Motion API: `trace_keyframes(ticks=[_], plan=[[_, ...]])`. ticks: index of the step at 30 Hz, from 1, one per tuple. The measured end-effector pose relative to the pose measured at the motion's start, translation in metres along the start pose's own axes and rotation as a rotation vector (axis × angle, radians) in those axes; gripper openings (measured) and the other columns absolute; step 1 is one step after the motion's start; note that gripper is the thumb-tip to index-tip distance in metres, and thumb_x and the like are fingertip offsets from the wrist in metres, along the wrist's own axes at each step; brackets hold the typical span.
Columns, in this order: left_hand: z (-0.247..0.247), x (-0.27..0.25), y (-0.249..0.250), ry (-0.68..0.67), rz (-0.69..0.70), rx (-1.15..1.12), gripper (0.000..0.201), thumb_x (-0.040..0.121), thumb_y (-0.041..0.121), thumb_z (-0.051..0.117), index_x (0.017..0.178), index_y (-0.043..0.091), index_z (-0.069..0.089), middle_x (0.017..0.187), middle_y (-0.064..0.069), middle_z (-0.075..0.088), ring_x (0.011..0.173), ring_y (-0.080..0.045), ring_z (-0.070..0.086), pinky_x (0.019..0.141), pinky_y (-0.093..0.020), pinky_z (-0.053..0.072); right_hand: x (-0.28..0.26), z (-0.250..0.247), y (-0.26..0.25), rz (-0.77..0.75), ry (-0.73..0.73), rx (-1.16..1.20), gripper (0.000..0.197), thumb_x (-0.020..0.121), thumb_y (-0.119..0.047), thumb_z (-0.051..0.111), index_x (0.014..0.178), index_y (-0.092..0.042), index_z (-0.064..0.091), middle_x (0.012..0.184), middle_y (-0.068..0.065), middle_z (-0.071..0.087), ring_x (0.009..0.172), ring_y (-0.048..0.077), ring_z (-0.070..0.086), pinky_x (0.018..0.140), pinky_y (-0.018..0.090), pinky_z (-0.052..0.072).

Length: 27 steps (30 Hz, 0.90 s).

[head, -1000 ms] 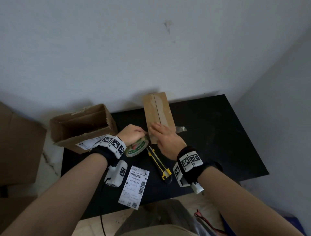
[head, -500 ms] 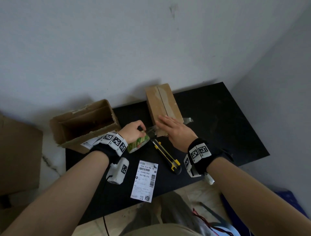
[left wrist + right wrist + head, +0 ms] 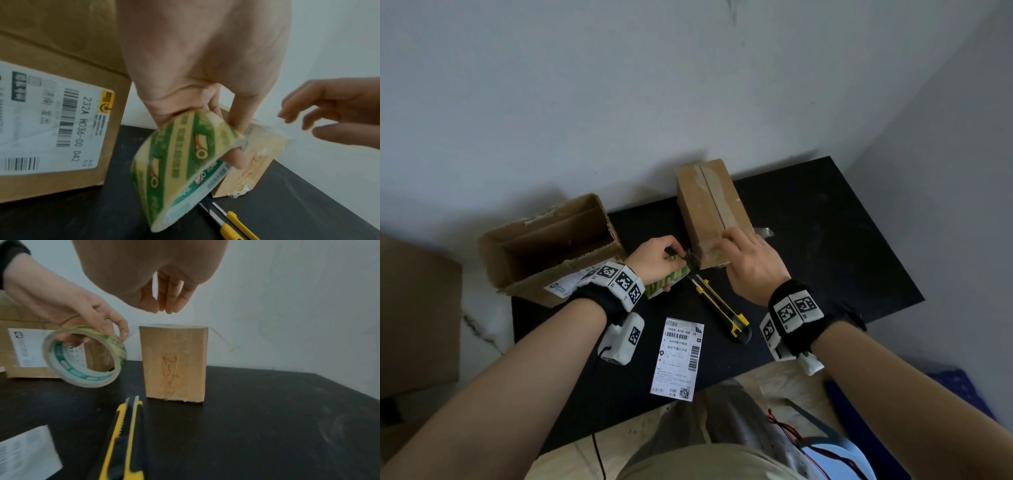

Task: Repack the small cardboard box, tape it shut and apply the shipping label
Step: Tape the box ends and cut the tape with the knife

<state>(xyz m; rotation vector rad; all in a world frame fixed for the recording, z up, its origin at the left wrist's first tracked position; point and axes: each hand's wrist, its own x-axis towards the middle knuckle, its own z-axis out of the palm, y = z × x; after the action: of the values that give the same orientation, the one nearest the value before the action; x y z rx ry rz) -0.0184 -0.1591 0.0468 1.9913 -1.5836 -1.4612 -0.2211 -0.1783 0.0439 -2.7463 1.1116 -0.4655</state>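
Cardboard small box flaps closed; large box open

Makeshift parcel-packing corner in a plain room, likely a home or small stockroom; which one cannot be told. Evidence: small black table pushed into the angle of two bare, scuffed white walls; open used carton bearing a printed courier label; loose shipping label with barcodes; yellow utility knife; roll of printed packing tape; small cardboard box; further flat cardboard beside the table.
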Motion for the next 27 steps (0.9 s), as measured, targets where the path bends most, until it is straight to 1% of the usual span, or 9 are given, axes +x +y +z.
trace_keyframes(ticks=[3, 6, 8, 10, 14, 17, 21, 25, 27], plan=[[-0.002, 0.002, -0.001, 0.012, 0.031, 0.026, 0.017, 0.091, 0.02, 0.056, 0.108, 0.019, 0.053, 0.098, -0.009, 0.065, 0.073, -0.026, 0.07, 0.067, -0.038, 0.059, -0.014, 0.014, -0.009, 0.039, -0.014, 0.054, 0.026, 0.069, -0.001, 0.054, 0.093, -0.007, 0.061, 0.095, 0.008, 0.06, 0.077, 0.023, 0.058, 0.068, 0.028, 0.047], [-0.003, 0.003, -0.004, 0.041, 0.032, 0.019, 0.018, 0.092, 0.02, 0.055, 0.109, 0.02, 0.052, 0.102, -0.009, 0.063, 0.07, -0.024, 0.07, 0.064, -0.036, 0.059, -0.027, 0.036, -0.014, 0.132, -0.103, 0.121, 0.02, 0.073, -0.002, 0.058, 0.092, -0.006, 0.061, 0.09, 0.009, 0.06, 0.077, 0.026, 0.059, 0.065, 0.033, 0.051], [-0.002, 0.004, -0.006, 0.055, 0.029, 0.014, 0.018, 0.092, 0.02, 0.055, 0.11, 0.019, 0.052, 0.104, -0.01, 0.061, 0.071, -0.024, 0.07, 0.063, -0.036, 0.06, -0.034, 0.047, -0.016, 0.21, -0.187, 0.148, 0.019, 0.08, -0.008, 0.057, 0.099, -0.006, 0.061, 0.095, 0.009, 0.06, 0.083, 0.027, 0.059, 0.07, 0.038, 0.052], [0.0, 0.004, -0.008, 0.06, 0.034, 0.028, 0.018, 0.092, 0.02, 0.055, 0.111, 0.019, 0.052, 0.107, -0.011, 0.062, 0.074, -0.023, 0.07, 0.064, -0.037, 0.06, -0.039, 0.057, -0.018, 0.305, -0.319, 0.132, 0.025, 0.087, -0.019, 0.055, 0.11, -0.01, 0.057, 0.106, 0.007, 0.057, 0.095, 0.025, 0.056, 0.08, 0.036, 0.048], [0.003, 0.003, -0.011, 0.08, 0.039, 0.015, 0.019, 0.093, 0.02, 0.054, 0.111, 0.019, 0.052, 0.107, -0.012, 0.063, 0.074, -0.024, 0.07, 0.064, -0.038, 0.06, -0.042, 0.073, -0.023, 0.477, -0.499, 0.087, 0.046, 0.087, -0.036, 0.06, 0.124, -0.012, 0.045, 0.121, 0.007, 0.049, 0.111, 0.024, 0.051, 0.092, 0.037, 0.043], [0.004, 0.002, -0.012, 0.093, 0.046, 0.015, 0.02, 0.093, 0.019, 0.054, 0.113, 0.018, 0.052, 0.107, -0.011, 0.063, 0.076, -0.024, 0.07, 0.064, -0.039, 0.06, -0.041, 0.081, -0.025, 0.559, -0.492, 0.084, 0.052, 0.086, -0.032, 0.063, 0.127, -0.012, 0.04, 0.124, 0.008, 0.048, 0.114, 0.025, 0.05, 0.094, 0.038, 0.043], [0.008, 0.002, -0.012, 0.102, 0.034, 0.01, 0.021, 0.093, 0.019, 0.054, 0.113, 0.018, 0.052, 0.102, -0.008, 0.062, 0.076, -0.023, 0.07, 0.066, -0.041, 0.06, -0.038, 0.083, -0.027, 0.605, -0.513, 0.081, 0.048, 0.087, -0.025, 0.061, 0.128, -0.007, 0.042, 0.127, 0.012, 0.045, 0.116, 0.028, 0.048, 0.095, 0.038, 0.042], [0.011, 0.0, -0.01, 0.116, 0.038, 0.025, 0.02, 0.093, 0.019, 0.054, 0.113, 0.019, 0.052, 0.1, -0.006, 0.061, 0.074, -0.022, 0.07, 0.066, -0.04, 0.06, -0.043, 0.071, -0.028, 0.678, -0.521, 0.185, 0.049, 0.086, -0.02, 0.063, 0.128, -0.006, 0.042, 0.128, 0.013, 0.038, 0.112, 0.03, 0.05, 0.09, 0.037, 0.045], [0.012, -0.002, -0.01, 0.151, 0.04, 0.063, 0.018, 0.093, 0.02, 0.053, 0.111, 0.02, 0.052, 0.1, -0.006, 0.06, 0.071, -0.021, 0.07, 0.066, -0.04, 0.06, -0.049, 0.059, -0.029, 0.7, -0.527, 0.226, 0.053, 0.085, -0.022, 0.064, 0.129, -0.009, 0.038, 0.124, 0.012, 0.044, 0.109, 0.029, 0.054, 0.087, 0.037, 0.047]])
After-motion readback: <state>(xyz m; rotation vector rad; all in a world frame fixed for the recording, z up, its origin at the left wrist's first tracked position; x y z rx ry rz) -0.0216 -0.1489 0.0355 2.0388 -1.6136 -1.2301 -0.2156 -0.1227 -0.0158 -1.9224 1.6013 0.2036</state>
